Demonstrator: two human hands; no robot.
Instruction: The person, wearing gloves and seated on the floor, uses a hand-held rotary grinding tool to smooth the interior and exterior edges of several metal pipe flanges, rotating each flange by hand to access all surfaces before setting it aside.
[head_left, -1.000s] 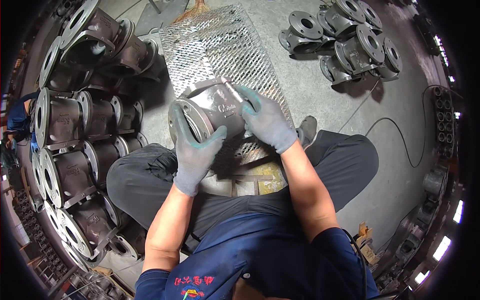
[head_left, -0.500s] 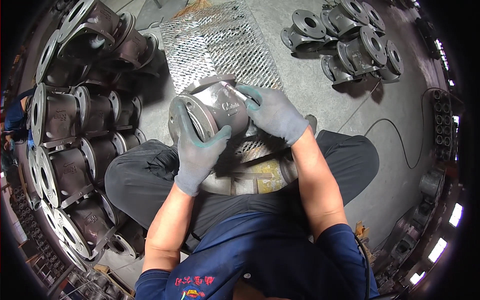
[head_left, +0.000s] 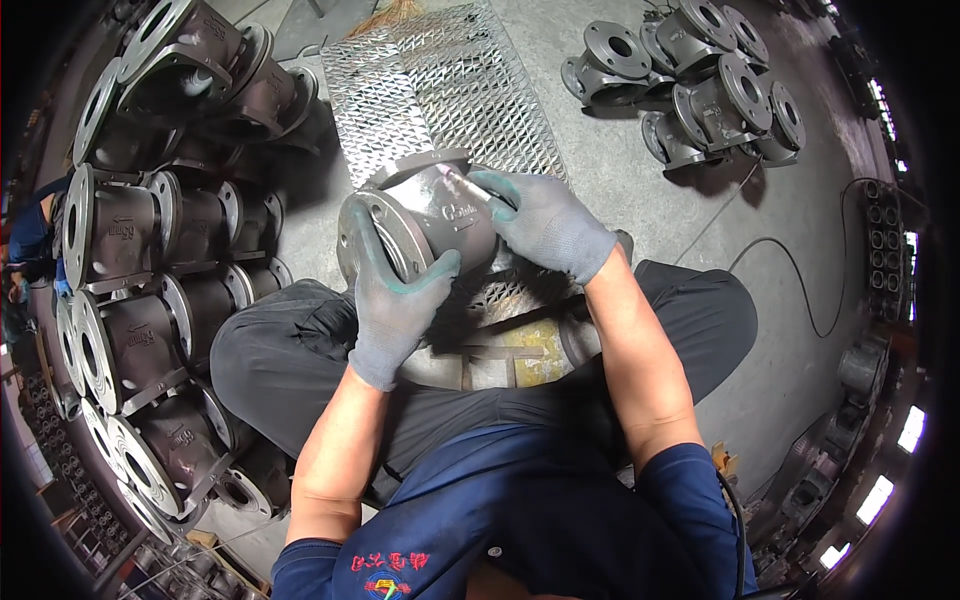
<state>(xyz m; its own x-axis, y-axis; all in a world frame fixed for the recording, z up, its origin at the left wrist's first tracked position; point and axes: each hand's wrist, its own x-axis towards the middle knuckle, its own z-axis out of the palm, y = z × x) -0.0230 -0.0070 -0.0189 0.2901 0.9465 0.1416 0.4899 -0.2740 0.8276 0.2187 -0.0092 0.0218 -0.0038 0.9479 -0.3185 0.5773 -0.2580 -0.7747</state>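
Observation:
A grey cast-metal valve body (head_left: 462,214) with round flanges lies tilted in front of me, at the near end of a metal mesh sheet. My left hand (head_left: 400,285), in a grey-green glove, grips its near left flange (head_left: 398,228), with the thumb spread from the fingers around the rim. Gloved the same way, my right hand (head_left: 545,222) is closed around a slim, pen-like tool (head_left: 466,182). The tool's far end meets the top of the casting beside the raised lettering; its exact kind is unclear, and the fingers cover its other end.
Stacked flanged castings (head_left: 130,235) rise close on my left. More castings (head_left: 715,100) stand on the floor at the far right. Under the work, the mesh sheet (head_left: 440,85) stretches away from me. A black cable (head_left: 800,255) curves across the floor on the right.
My right hand and the slim tool have shifted very slightly over the casting. My left hand and the valve body stay in place.

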